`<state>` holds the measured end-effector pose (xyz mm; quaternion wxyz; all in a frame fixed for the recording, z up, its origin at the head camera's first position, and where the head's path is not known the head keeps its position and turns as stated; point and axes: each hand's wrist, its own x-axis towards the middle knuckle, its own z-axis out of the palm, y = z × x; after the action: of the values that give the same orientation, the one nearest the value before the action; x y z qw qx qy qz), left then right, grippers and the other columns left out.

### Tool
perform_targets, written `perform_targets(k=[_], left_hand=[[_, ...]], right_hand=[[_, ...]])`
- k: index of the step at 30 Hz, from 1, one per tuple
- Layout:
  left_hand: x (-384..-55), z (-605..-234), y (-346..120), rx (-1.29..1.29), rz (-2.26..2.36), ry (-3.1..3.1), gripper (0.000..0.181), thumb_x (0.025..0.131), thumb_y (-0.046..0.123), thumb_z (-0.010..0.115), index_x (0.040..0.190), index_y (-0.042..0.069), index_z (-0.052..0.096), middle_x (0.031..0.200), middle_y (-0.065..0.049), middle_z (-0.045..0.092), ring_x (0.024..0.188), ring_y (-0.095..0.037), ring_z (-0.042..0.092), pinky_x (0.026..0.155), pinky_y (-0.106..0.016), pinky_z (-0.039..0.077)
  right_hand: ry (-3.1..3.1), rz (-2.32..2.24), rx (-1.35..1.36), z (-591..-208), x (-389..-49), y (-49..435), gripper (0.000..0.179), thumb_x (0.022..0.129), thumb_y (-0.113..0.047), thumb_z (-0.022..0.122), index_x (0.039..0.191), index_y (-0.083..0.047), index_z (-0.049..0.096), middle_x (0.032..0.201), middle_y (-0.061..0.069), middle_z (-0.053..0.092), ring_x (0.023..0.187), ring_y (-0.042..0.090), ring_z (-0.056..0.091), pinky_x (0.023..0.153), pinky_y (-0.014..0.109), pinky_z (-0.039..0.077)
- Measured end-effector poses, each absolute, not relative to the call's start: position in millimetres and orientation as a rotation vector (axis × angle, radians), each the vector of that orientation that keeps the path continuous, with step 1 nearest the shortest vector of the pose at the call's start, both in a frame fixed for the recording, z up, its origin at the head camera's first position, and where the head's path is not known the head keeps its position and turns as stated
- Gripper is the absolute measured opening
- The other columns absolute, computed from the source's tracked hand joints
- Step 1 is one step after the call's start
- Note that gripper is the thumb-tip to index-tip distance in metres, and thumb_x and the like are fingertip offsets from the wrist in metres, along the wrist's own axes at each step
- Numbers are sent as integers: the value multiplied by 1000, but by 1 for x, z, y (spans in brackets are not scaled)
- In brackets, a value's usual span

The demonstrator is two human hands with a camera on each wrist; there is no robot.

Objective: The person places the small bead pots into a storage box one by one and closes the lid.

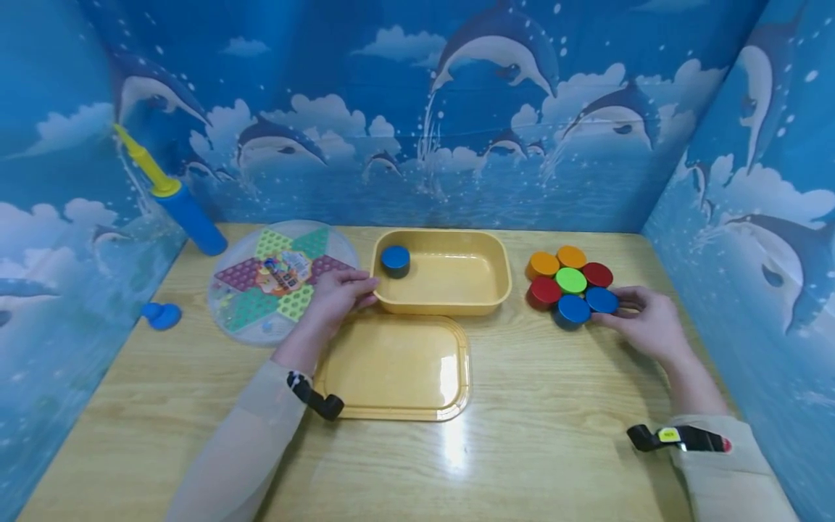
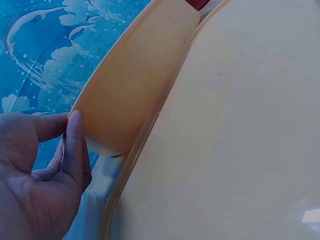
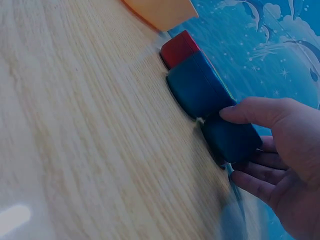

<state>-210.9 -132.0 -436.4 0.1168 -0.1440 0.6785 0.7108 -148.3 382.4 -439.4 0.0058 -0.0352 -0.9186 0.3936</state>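
In the head view a yellow plastic box (image 1: 450,308) stands with one blue round tin (image 1: 395,262) inside, at its left end. My left hand (image 1: 339,296) pinches the box's left rim between thumb and fingers, as the left wrist view shows of the box wall (image 2: 135,75). On the right, several round tins stand in a cluster: orange (image 1: 571,256), red (image 1: 544,292), lime green (image 1: 570,280) and blue (image 1: 572,311). The cluster's rightmost blue tin (image 1: 601,299) is gripped by my right hand (image 1: 649,322), thumb at the near side and fingers behind.
A yellow lid (image 1: 394,366) lies in front of the box. To the left are a round game board with a coloured star (image 1: 244,326), a blue and yellow hand pump (image 1: 189,214) and a small blue knobbed piece (image 1: 161,316). Dolphin-printed cloth (image 1: 417,109) walls the table's back and sides.
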Motion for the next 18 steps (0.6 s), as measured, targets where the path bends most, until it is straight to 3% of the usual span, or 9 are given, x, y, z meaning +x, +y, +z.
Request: perform_targets(k=[3,5,18], left_hand=[[-211,-437,-132,-418,2084,1981,34,101,5,73,130,-10,64,122,-18,62,82,-12,71,83,-26,65],[-211,-436,-132,-419,2079,1980,34,101,5,73,130,-10,64,122,-18,62,82,-12,71,83,-26,65],[-212,-436,-133,-419,2068,1981,35,101,6,74,131,-9,64,123,-19,62,83,-13,72,83,-26,65]], right_hand=[[-2836,1235,-173,-438,-144,384,65,93,-30,86,135,10,56,130,32,62,92,-2,64,72,5,54],[-2818,1240,-209,-436,-142,386,67,92,-31,86,134,10,54,130,31,61,88,-12,57,72,5,54],[-2783,1280,-132,-401,-143,372,71,92,-38,85,141,1,52,133,20,60,101,-3,58,78,4,54]])
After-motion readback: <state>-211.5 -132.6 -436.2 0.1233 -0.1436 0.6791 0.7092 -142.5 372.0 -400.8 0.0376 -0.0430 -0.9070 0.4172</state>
